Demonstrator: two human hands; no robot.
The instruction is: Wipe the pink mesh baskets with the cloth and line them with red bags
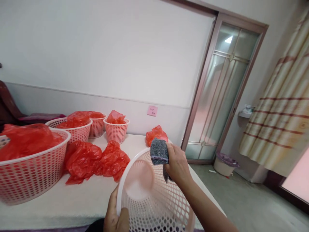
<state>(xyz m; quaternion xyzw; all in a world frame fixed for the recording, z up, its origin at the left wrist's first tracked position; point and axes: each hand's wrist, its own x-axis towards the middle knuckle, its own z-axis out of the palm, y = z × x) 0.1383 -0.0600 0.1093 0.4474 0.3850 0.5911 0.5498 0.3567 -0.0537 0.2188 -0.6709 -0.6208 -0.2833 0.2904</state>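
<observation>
A white perforated plastic basket [166,196] is tilted at the front of the table, its open mouth showing the inside. My left hand [116,209] is closed on the basket's rim at the lower left, thumb on the inner side. My right hand [177,162] grips a folded dark grey cloth [159,151] over the basket's far right rim. Part of the cloth hangs below my fingers. Behind the cloth lies a crumpled red plastic bag [154,133].
Crumpled red bags [83,159] lie left of the basket. Several baskets with red bags, including a large one [36,174], stand at the left and back. A pink note [152,111] is on the wall. A lined bin [224,164] stands by the glass door.
</observation>
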